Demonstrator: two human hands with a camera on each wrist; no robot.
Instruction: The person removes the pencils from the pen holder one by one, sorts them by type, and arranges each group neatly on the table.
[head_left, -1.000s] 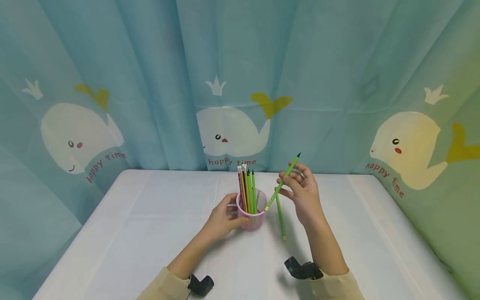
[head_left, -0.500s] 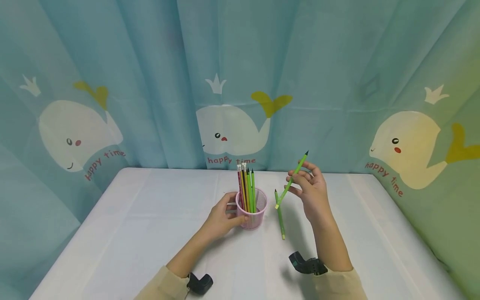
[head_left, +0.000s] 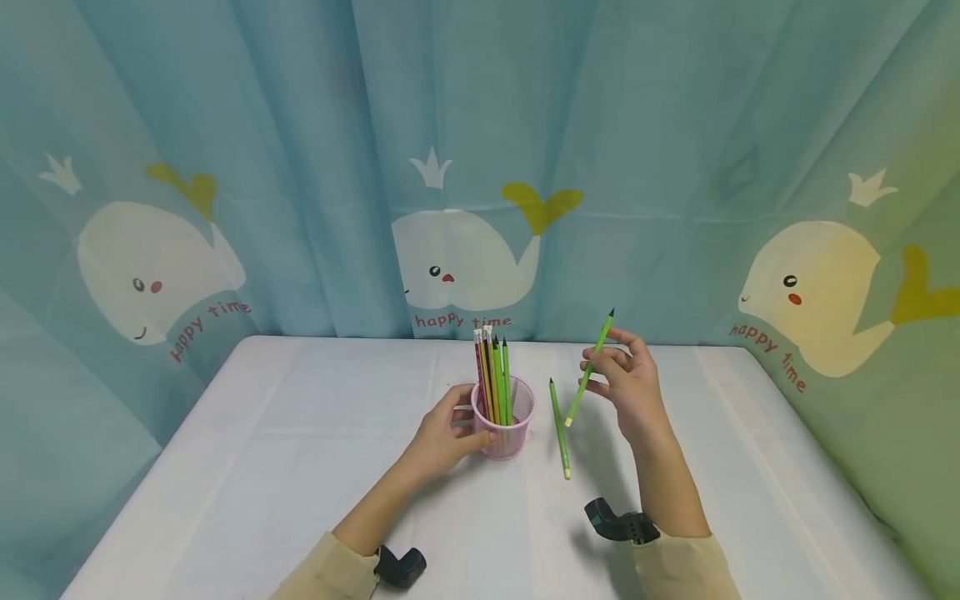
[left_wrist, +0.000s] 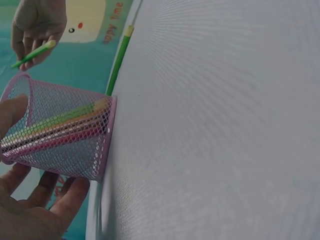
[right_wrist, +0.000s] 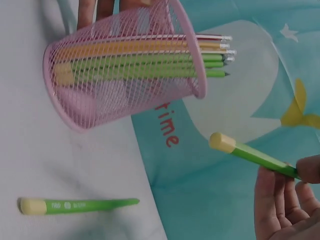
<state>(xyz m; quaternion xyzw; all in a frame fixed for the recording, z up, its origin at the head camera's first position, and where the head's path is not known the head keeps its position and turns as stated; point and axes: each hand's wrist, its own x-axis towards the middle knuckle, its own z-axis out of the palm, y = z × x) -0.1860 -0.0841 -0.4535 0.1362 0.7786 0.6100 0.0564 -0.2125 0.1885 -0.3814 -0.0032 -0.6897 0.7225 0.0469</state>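
A pink mesh pencil cup [head_left: 504, 443] stands on the table with several pencils [head_left: 493, 383] in it, green, yellow-and-black and red, leaning to its left side. My left hand [head_left: 442, 435] holds the cup from the left, thumb in front and fingers behind. Right of the cup, my right hand [head_left: 626, 385] pinches a green pencil [right_wrist: 257, 156] between thumb and fingers, its dark point up and cream end down. Another green pencil [head_left: 560, 433] lies on the table between the cup and that hand, cream end nearest me.
The white table [head_left: 300, 483] runs back to a blue-green curtain [head_left: 645, 150] printed with whales. Black wrist cameras sit at the left wrist [head_left: 400, 568] and right wrist [head_left: 619, 523].
My right hand has moved right, away from the cup, with the green pencil, which now stands steeper, clear of the lying pencil in the head view. The left hand stays on the cup.
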